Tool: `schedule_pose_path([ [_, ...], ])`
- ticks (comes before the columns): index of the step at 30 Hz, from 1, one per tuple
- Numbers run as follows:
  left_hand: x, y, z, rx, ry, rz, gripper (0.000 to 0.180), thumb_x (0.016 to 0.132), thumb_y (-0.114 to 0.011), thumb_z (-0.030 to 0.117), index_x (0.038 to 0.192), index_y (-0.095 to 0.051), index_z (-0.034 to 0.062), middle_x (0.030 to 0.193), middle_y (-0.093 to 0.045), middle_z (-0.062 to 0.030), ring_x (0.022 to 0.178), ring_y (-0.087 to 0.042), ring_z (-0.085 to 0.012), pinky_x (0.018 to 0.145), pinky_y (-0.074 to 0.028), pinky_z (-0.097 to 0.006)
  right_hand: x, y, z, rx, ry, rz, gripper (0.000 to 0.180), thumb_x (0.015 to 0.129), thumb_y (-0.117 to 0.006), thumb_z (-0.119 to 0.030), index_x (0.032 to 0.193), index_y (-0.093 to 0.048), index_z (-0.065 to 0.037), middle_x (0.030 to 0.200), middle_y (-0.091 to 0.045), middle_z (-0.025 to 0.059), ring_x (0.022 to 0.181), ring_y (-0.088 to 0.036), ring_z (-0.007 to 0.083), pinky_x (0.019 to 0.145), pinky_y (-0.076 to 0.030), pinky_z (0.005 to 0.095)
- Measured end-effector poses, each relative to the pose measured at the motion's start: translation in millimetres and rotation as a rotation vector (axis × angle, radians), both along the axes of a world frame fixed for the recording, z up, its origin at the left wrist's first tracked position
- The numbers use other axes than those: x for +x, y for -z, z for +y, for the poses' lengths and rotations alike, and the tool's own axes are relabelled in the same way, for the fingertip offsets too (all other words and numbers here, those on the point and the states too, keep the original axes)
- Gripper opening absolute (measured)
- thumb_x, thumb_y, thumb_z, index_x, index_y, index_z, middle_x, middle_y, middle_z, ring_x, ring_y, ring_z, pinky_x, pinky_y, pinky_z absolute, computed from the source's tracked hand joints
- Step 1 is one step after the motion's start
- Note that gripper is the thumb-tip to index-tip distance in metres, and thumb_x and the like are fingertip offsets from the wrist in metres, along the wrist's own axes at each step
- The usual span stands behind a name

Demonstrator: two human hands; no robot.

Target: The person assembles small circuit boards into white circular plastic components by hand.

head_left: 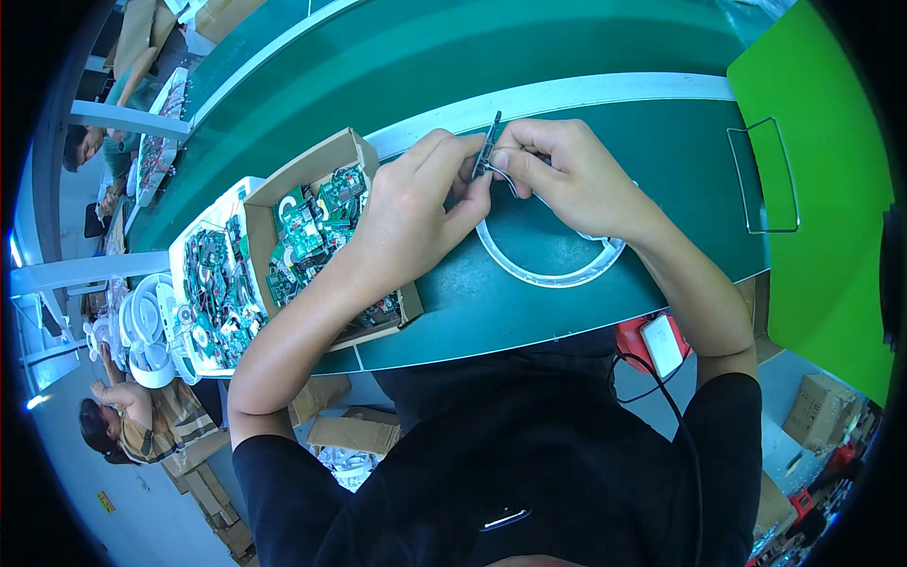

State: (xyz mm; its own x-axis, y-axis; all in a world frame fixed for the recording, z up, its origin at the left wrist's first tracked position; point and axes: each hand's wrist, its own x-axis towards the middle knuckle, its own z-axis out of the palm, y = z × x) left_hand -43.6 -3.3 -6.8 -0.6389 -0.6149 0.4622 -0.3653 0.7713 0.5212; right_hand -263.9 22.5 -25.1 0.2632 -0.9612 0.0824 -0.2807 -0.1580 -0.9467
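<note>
A small dark clip-like part (487, 148) stands almost upright just above the middle of the frame, pinched between both hands. The left hand (416, 213) is curled closed, its thumb and forefinger gripping the lower end of the part. The right hand (567, 175) is also closed, its fingertips pressed on the part from the right side, with thin wires (515, 184) running from the part under its fingers. Directly below the hands a white ring (543, 274) lies flat on the green table (453, 302), partly hidden by the right wrist. To the left of the hands, a cardboard box (312, 165) holds green circuit boards (316, 222), and further left a white tray (189, 246) holds more of them. At the far left edge sits a stack of white rings (151, 331). At the upper right, a bright green board (822, 189) with a wire handle (763, 175) leans over the table.
</note>
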Motion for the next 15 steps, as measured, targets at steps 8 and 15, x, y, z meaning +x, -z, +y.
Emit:
schedule_pose_path([
  [8,-5,1,-4,0.079,-0.181,-0.030,0.031,0.085,-0.081,0.000,0.115,-0.074,-0.0050,0.090,-0.073,-0.0127,0.072,-0.071,-0.0156,0.068,-0.059,-0.029,-36,-8,-7,-0.398,-0.005,0.204,0.030,0.097,-0.075,-0.030,0.098,-0.077,0.000,0.078,-0.073,0.0141,0.069,-0.066,0.0300,0.070,-0.054,0.0380],
  [15,-3,-1,-6,0.121,-0.180,-0.018,0.029,0.087,-0.079,0.001,0.115,-0.074,-0.0052,0.089,-0.072,-0.0129,0.072,-0.070,-0.0167,0.069,-0.058,-0.029,-37,-21,-8,-0.226,-0.114,0.228,0.017,0.094,-0.076,-0.013,0.102,-0.077,0.001,0.084,-0.077,0.0130,0.076,-0.072,0.0247,0.073,-0.056,0.0361],
])
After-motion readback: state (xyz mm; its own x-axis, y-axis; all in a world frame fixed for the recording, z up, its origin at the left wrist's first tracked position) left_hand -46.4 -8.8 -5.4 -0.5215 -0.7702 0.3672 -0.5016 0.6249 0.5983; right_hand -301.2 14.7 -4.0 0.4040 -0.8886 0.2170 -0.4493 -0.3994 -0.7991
